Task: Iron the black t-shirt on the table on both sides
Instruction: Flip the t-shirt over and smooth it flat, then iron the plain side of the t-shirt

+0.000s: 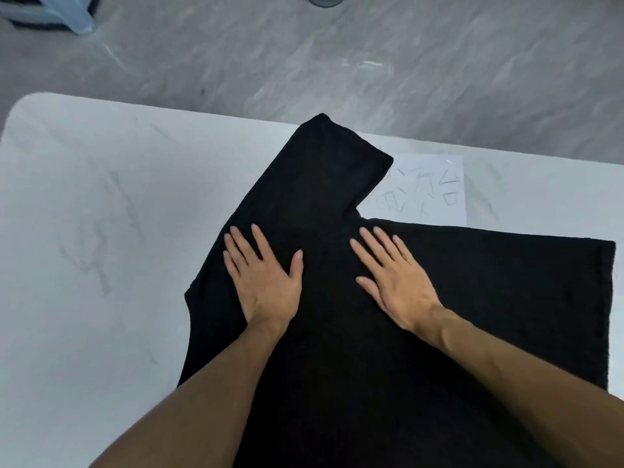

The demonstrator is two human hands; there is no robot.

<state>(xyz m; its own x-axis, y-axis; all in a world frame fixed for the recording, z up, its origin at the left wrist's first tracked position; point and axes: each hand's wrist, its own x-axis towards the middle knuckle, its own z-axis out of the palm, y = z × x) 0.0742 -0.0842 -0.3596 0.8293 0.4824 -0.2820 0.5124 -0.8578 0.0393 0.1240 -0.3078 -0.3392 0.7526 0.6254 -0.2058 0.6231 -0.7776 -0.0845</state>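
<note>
The black t-shirt lies spread on the white marble table, one sleeve pointing toward the far edge. My left hand rests flat on the cloth near the base of that sleeve, fingers straight and spread. To its right, my right hand presses flat on the shirt's body, fingers straight too. Both forearms reach in from the bottom of the view. No iron is in view.
A white paper sheet with printed characters lies on the table, partly under the shirt, near the far edge. Beyond the table is grey stone floor, with a pale blue stool leg at top left and a dark round object at top centre.
</note>
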